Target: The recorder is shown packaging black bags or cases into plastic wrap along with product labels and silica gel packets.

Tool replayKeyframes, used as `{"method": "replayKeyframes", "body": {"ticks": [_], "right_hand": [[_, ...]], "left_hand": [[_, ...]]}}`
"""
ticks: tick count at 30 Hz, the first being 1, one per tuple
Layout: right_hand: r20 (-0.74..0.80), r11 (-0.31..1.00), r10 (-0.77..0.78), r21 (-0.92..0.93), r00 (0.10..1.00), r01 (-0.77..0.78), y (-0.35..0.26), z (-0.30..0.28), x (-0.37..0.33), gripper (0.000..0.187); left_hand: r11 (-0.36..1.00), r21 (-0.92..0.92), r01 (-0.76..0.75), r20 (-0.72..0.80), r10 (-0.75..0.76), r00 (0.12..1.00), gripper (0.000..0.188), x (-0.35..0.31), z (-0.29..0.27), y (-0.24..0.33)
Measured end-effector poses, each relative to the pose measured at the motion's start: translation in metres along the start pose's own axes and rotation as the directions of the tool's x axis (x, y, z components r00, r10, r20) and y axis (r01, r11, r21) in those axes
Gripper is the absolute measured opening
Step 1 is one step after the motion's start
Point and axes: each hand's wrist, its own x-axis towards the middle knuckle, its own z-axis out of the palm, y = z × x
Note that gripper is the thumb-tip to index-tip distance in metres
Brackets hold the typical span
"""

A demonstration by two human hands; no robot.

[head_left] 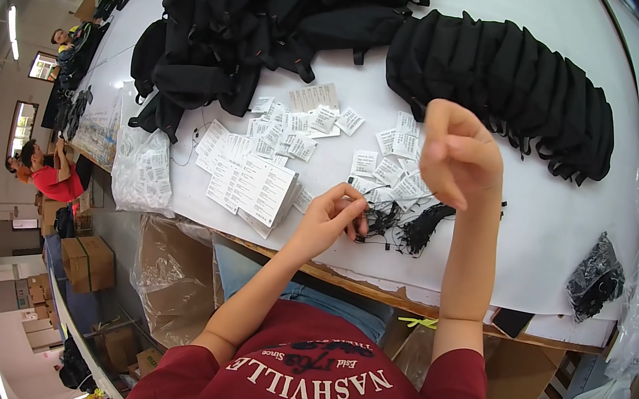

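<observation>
My left hand [336, 212] is low over the table's near edge with its fingers curled together, beside a tangle of black cords [423, 232]. Whatever those fingers hold is too small to make out. Raised above the table to the right, my right hand [460, 156] has its fingers bent inward; a thin thing in them cannot be made out. Small white printed tags [388, 172] lie just beyond the cords, partly behind my right hand. More small tags [296, 133] are scattered farther left, near a stack of larger white printed cards [255, 189].
Black bags [237, 33] are heaped at the far left, and a row of black bags [507, 83] stands on the right. Clear plastic bags hold tags [145, 171] at left and black cords [596, 279] at right. Co-workers [57, 175] are at left, past cardboard boxes [88, 263].
</observation>
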Motion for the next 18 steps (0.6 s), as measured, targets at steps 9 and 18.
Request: {"method": "replayKeyframes", "body": {"ticks": [9,18], "right_hand": [[0.114,0.983,0.175,-0.075,0.978,-0.167,0.013,0.011,0.016,0.021],[0.085,1.0,0.025,0.006,0.996,-0.025,0.009,0.008,0.014,0.019]], "left_hand": [[0.964,-0.057,-0.26,0.032,0.262,0.965,0.01,0.006,-0.004,-0.011],[0.937,0.261,-0.233,-0.136,0.275,0.952,0.018,0.005,-0.002,-0.004]]}}
